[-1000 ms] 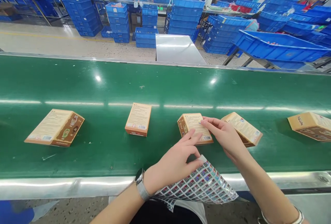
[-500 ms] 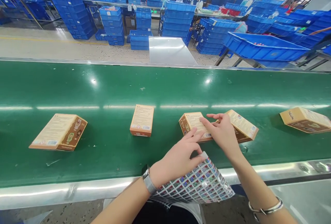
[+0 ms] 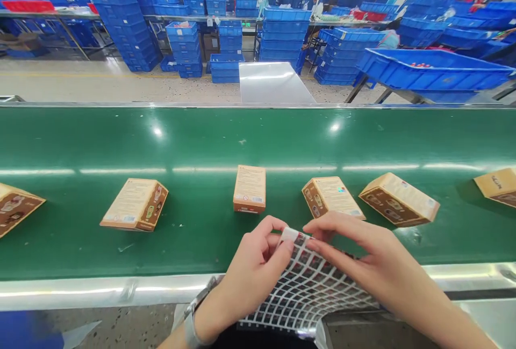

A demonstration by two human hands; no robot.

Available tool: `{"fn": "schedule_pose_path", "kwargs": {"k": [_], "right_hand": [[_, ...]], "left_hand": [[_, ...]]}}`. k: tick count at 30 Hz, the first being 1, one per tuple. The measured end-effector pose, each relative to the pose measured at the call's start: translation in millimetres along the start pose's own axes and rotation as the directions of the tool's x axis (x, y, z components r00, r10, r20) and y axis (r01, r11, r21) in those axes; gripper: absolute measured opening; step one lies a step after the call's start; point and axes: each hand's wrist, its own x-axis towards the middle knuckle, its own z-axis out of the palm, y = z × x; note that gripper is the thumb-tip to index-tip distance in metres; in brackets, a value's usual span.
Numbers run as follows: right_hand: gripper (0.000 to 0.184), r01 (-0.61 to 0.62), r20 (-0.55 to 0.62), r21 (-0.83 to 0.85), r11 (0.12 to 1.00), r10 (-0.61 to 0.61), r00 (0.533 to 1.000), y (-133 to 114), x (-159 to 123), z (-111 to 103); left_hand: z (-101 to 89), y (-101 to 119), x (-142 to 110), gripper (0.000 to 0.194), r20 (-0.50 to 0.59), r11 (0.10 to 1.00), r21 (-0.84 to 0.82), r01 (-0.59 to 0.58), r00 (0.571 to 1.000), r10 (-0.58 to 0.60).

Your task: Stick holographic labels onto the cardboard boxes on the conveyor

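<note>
My left hand pinches the top corner of a shiny sticker sheet with thumb and fingers closed on it. My right hand lies on the same sheet, its fingertips pressed on the upper edge beside the left thumb. Both hands hover over the near edge of the green conveyor belt. Just beyond them lies a tan carton with a small shiny sticker. Another carton lies left of it and a tilted one to the right.
More cartons lie on the belt at left, far left and far right. A steel rail borders the belt's near side. Stacked blue crates and seated workers fill the hall behind.
My right hand left the carton and came back to the sticker sheet, which my left hand lifted higher. The cartons now sit further right in view; a new one shows at far left.
</note>
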Motion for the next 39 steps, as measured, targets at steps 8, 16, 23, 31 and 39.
{"fn": "schedule_pose_path", "kwargs": {"k": [8, 16, 23, 31, 39], "right_hand": [[0.011, 0.14, 0.037, -0.018, 0.99, -0.139, 0.99, 4.4, 0.4, 16.3], [0.014, 0.197, 0.029, -0.071, 0.978, -0.195, 0.98, 1.1, -0.8, 17.4], [0.011, 0.297, -0.11, -0.26, 0.919, -0.334, 0.936, 4.6, -5.8, 23.8], [0.013, 0.378, -0.167, -0.43, 0.82, -0.483, 0.859, 5.6, -8.9, 32.8], [0.014, 0.283, -0.262, -0.278, 0.918, -0.356, 0.897, 8.8, -9.9, 23.7]], "left_hand": [[-4.2, -2.0, -15.2, 0.039, -0.126, 0.947, 0.321, -0.026, 0.99, 0.07], [-4.5, -0.1, -15.9, 0.029, -0.067, 0.921, 0.383, -0.078, 0.991, 0.112], [-1.9, -2.0, -15.5, 0.036, -0.162, 0.951, 0.308, -0.014, 0.985, 0.067], [0.4, -2.0, -12.8, 0.039, -0.202, 0.949, 0.316, -0.016, 0.976, 0.084], [-0.4, -8.1, -5.8, 0.041, -0.258, 0.94, 0.34, 0.005, 0.962, 0.089]]}}
